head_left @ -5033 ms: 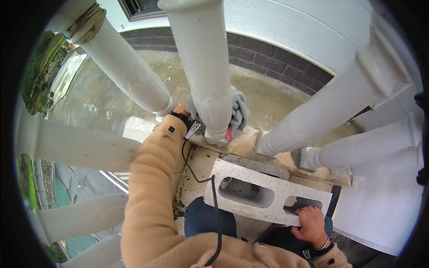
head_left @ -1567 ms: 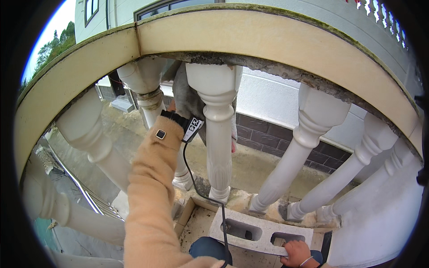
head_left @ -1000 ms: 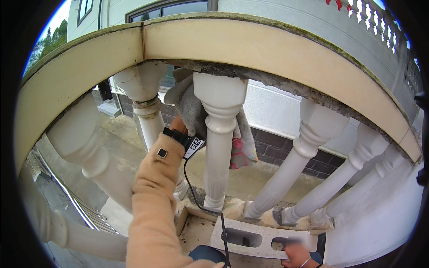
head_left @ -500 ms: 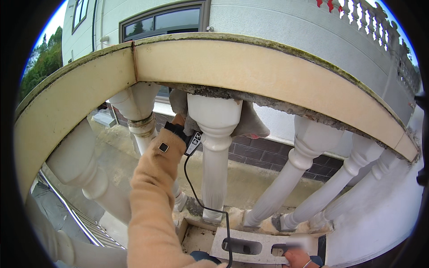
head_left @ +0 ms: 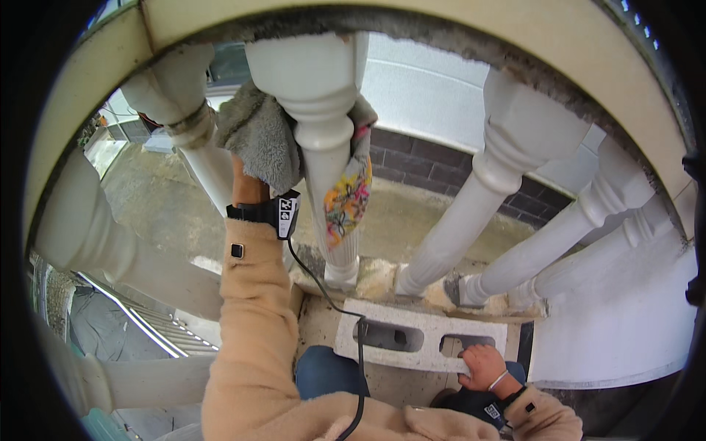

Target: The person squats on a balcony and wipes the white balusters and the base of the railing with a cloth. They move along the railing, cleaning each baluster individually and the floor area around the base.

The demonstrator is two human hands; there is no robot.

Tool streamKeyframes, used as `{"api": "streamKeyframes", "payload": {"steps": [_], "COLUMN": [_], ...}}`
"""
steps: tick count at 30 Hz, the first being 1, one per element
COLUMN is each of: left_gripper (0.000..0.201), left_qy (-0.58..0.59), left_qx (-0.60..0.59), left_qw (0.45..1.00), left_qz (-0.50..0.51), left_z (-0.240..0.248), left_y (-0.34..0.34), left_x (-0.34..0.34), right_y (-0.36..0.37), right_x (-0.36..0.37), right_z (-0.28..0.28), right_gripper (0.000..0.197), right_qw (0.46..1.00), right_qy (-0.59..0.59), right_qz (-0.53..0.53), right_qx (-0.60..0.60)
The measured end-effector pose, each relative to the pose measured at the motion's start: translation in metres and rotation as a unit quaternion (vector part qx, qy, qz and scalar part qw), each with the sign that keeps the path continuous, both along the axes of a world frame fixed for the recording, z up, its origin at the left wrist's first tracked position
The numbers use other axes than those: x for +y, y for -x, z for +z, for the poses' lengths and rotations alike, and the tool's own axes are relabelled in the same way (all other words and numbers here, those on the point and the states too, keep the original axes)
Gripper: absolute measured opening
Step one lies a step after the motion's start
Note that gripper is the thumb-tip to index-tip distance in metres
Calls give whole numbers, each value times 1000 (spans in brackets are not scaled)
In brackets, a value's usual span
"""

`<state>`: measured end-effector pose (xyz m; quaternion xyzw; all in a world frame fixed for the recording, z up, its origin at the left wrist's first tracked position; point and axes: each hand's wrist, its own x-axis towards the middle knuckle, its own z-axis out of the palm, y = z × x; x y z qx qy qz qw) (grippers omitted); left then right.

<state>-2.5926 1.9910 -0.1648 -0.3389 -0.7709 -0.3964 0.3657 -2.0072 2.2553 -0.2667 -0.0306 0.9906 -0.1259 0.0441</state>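
Head: left hand (head_left: 244, 176), partly hidden, holds grey cloth (head_left: 266, 143).

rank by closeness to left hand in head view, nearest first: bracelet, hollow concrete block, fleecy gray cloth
1. Fleecy gray cloth: against the left hand.
2. Hollow concrete block: lower right.
3. Pale bracelet: farther right, beyond the block.

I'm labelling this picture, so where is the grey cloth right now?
In the head view, mostly above and left of centre, the grey cloth is at the left hand, showing on both sides of a white pillar.
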Motion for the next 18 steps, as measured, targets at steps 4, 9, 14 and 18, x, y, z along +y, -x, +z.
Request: {"api": "streamKeyframes", "payload": {"steps": [4, 9, 14, 18], "left_gripper": [43, 41, 35, 30], "left_qy": [-149, -355, -410, -357], "left_qx": [-207, -313, -187, -170], "left_qw": [967, 878, 886, 918], "left_qz": [-1, 68, 107, 31], "left_z": [-68, -63, -17, -21], "left_y": [-62, -177, -289, -335], "left_x": [-60, -134, -156, -178], "right_y": [1, 4, 5, 1], "right_x": [-1, -2, -2, 0], "right_z": [-2, 1, 5, 2], "right_gripper": [41, 45, 45, 52], "right_qw": [1000, 1000, 999, 999], "right_qy": [7, 17, 34, 46], "right_qz": [-3, 1, 2, 8], "right_qx": [6, -15, -18, -3]}}
